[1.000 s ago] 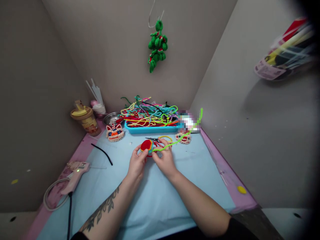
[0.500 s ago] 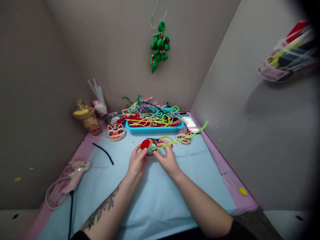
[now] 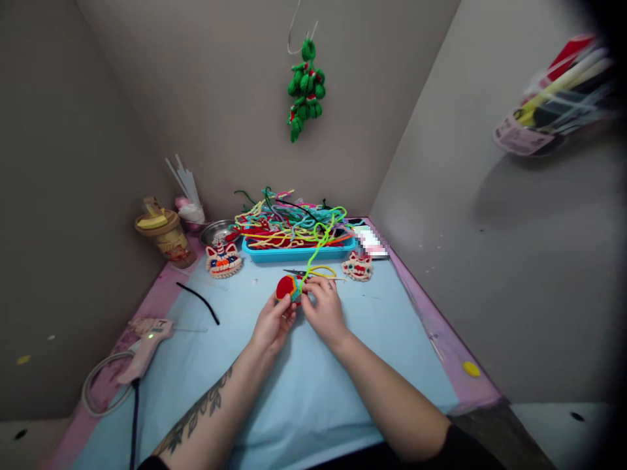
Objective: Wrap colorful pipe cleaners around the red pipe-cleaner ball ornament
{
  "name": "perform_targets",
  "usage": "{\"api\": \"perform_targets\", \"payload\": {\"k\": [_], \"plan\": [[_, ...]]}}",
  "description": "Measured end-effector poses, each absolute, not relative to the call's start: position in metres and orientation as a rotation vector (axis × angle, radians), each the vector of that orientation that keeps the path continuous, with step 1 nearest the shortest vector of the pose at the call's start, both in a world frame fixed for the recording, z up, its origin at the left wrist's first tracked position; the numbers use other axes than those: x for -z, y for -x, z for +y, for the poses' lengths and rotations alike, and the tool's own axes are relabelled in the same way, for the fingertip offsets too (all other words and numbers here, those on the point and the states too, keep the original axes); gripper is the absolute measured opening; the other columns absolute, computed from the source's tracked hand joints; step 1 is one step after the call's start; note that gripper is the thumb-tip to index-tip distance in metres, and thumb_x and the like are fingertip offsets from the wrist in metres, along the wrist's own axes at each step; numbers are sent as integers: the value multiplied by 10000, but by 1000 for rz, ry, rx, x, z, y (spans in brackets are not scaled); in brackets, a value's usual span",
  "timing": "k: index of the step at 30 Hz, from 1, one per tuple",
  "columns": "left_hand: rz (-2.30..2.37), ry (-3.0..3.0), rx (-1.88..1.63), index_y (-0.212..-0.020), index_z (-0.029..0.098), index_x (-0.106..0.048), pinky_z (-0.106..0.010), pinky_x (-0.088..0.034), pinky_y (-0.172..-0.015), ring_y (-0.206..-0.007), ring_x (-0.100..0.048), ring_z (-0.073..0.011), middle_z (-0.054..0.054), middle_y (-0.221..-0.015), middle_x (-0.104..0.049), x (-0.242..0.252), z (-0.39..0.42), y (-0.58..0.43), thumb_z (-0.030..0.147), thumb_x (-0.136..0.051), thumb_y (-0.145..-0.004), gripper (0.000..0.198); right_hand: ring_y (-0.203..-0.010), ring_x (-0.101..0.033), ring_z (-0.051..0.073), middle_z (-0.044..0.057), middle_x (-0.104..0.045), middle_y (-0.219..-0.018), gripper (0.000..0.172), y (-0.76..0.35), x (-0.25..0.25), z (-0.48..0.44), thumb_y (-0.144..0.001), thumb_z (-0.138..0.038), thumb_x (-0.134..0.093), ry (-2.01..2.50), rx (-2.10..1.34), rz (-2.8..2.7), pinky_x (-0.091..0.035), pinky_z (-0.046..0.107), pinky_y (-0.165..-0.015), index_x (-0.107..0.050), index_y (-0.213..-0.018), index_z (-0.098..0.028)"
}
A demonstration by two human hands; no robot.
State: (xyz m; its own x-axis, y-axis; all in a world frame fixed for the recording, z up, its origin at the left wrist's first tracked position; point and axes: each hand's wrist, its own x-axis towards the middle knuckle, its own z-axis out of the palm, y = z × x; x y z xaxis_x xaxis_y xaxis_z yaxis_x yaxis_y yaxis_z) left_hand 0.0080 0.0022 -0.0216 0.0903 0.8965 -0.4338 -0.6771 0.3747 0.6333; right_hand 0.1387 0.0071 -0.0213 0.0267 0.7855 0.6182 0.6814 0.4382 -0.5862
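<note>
My left hand grips a small round piece with a red centre and orange and teal edging, thumb on its near side. My right hand is closed at the piece's right edge, fingers pinching by the base of a neon green pipe cleaner, which rises towards the tray. A thin pale stick shows beyond the right fingers; whether they hold it is unclear. Scissors with a yellow handle lie just behind the hands.
Behind stands a blue tray heaped with coloured strands. Lion-like faces lie left and right. At left are a black pipe cleaner, a glue gun, a brown cup and a metal bowl. A phone lies back right.
The green pipe cleaner has swung from pointing right to pointing up and away over the tray. My right hand has turned slightly inward against the round piece. The whole view has shifted a little.
</note>
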Motion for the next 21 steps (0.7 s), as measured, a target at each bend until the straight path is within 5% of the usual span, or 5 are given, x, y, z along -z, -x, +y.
{"api": "perform_targets", "payload": {"k": [6, 11, 21], "plan": [[908, -328, -1143, -970, 164, -595, -124, -424, -411, -511, -580, -56, 8, -713, -630, 18, 1, -6, 227, -764, -699, 326, -975, -510, 232, 73, -580, -975, 115, -141, 19, 7, -780, -118, -572, 1282, -108, -1749, -445, 400, -892, -644, -785, -208], [920, -419, -1212, -1044, 191, -558, -85, -216, -317, -353, -347, 21, 86, -620, -507, 19, 3, -6, 262, -812, -630, 491, -993, -501, 234, 71, -582, -997, 104, -137, 18, 3, -784, -138, -591, 1254, -99, -1831, -445, 399, -897, -657, -768, -217], [989, -456, -1260, -1105, 183, -514, -102, -186, -338, -344, -285, 25, 99, -600, -491, 16, 3, -7, 270, -846, -548, 654, -999, -492, 230, 70, -580, -1002, 113, -136, 16, 0, -794, -159, -592, 1227, -107, -1851, -438, 395, -898, -678, -795, -232]]}}
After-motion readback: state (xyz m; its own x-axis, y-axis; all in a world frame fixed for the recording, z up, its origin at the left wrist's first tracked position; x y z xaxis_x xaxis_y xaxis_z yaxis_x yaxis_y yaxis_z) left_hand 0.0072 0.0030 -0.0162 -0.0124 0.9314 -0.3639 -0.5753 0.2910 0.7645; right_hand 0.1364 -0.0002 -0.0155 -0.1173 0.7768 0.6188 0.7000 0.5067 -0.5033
